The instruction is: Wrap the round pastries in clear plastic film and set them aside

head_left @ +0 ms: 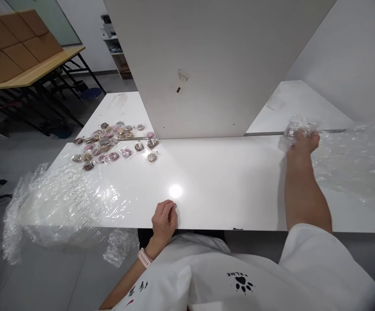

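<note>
My right hand [302, 141] reaches out to the far right of the white table [220, 181]. Its fingers are closed on a crumpled bunch of clear plastic wrapping [299, 124], which partly hides them. Loosely curled, my left hand [164, 220] rests at the table's front edge, and nothing shows in it. At the left lies a pile of small, individually wrapped round sweets [105, 142], pink and brown, with a few lying apart. A sheet of clear plastic [356, 160] spreads over the table at the right.
A large clear plastic bag [54, 198] hangs over the front left edge. An upright white panel [207, 65] stands behind the middle of the table. Farther left are a wooden table [35, 73] with brown cardboard boxes [15, 43] and a blue stool [90, 93].
</note>
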Motion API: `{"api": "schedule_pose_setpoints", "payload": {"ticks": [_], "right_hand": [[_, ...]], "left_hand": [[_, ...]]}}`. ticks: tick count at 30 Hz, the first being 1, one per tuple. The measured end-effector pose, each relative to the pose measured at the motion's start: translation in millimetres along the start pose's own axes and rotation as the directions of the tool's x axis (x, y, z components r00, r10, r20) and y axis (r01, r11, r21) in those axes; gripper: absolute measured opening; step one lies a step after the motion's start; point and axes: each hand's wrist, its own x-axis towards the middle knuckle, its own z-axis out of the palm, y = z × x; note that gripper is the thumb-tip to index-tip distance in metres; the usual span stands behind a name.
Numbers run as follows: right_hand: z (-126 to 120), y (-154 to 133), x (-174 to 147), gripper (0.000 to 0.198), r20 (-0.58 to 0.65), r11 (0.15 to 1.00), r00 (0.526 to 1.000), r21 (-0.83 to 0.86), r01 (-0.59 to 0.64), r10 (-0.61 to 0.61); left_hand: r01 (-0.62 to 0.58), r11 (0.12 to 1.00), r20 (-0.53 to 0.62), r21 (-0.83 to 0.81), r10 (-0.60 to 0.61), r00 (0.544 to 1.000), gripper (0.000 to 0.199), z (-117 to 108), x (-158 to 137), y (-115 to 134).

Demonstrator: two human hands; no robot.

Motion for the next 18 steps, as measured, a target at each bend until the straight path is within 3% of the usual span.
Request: {"api": "schedule_pose_setpoints", "payload": {"ticks": [2, 4, 6, 9, 13, 18], "right_hand": [[23, -4, 1, 0.054, -0.095, 0.996, 0.995, -0.087, 0.003, -0.011], [49, -11, -4, 0.055, -0.075, 0.957, 0.990, -0.275, 0.094, -0.119], [73, -15, -13, 0.054, 0.115, 0.862, 0.972, -0.449, 0.234, -0.204], [98, -9, -27, 0.052, 0.411, 0.804, 0.900, -0.481, 0.350, -0.146], [104, 13, -34, 0.053, 0.582, 0.804, 0.811, -0.455, 0.382, -0.055], [79, 20, -59, 0.069, 0.579, 0.775, 0.805, -0.449, 0.445, -0.127]], "left_hand": [[-0.001, 1.000, 0.015, 0.021, 0.000, 1.000, 0.021, 0, -1, -1], [-0.012, 0.999, 0.009, 0.032, 0.012, 1.000, 0.021, 0, -1, -1], [-0.026, 0.999, -0.003, 0.040, 0.026, 1.000, 0.023, 0, -1, 0], [-0.054, 0.997, -0.024, 0.055, 0.056, 0.998, 0.024, 1, 1, 1], [-0.129, 0.988, -0.067, 0.079, 0.134, 0.989, 0.024, 2, 1, -1], [-0.143, 0.984, -0.037, 0.110, 0.148, 0.988, 0.023, 4, 1, -5]]}}
